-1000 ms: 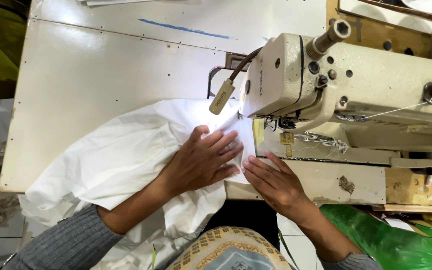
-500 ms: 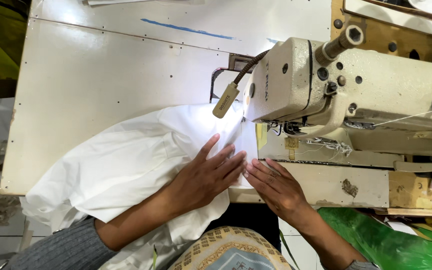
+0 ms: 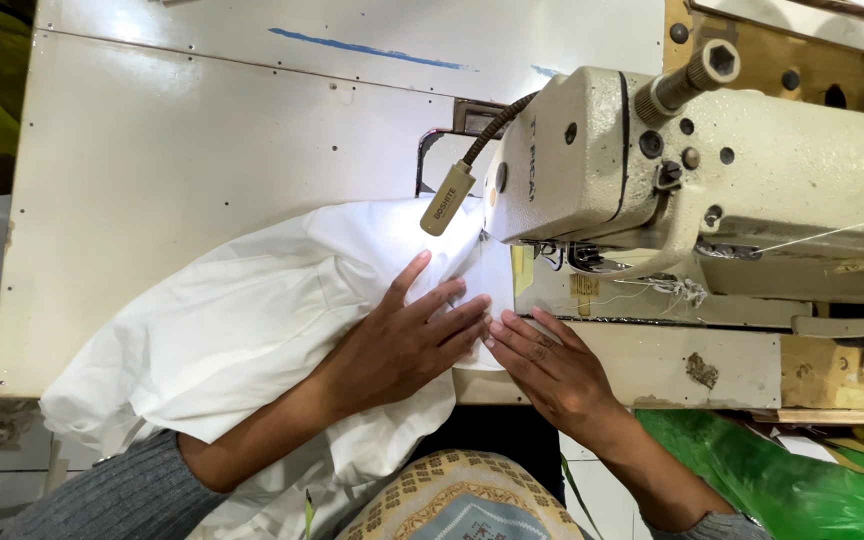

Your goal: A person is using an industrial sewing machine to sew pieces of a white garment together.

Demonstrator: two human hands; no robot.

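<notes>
Cream-painted surface (image 3: pixel 202 150), scuffed, a blue streak near its far edge; a sewing machine (image 3: pixel 712 170) is mounted at the right, its small gooseneck lamp (image 3: pixel 449 198) lit over the needle area.

White cloth (image 3: pixel 222 320) is spread from the left of the surface to under the machine head, the rest hanging off the near edge onto the lap. Needle and presser foot are hidden behind the head.

Left hand (image 3: pixel 407 340) is laid flat on the cloth, fingers spread, pointing toward the needle area. Right hand (image 3: pixel 552 365) is laid flat just beside it, fingertips on the cloth edge; the two hands almost touch. Neither is closed on anything; both press down.

Risks, as judged:
- Fingertips are held close to the needle area; a forward slip could bring them under the foot.
- Bunched cloth at the left could be drawn in as a fold, giving a pucker or a caught layer.
- Weight of the hanging part could drag the seam off line.
- Green plastic (image 3: pixel 802 480) lies below at right, well apart; no hazard is seen.
</notes>
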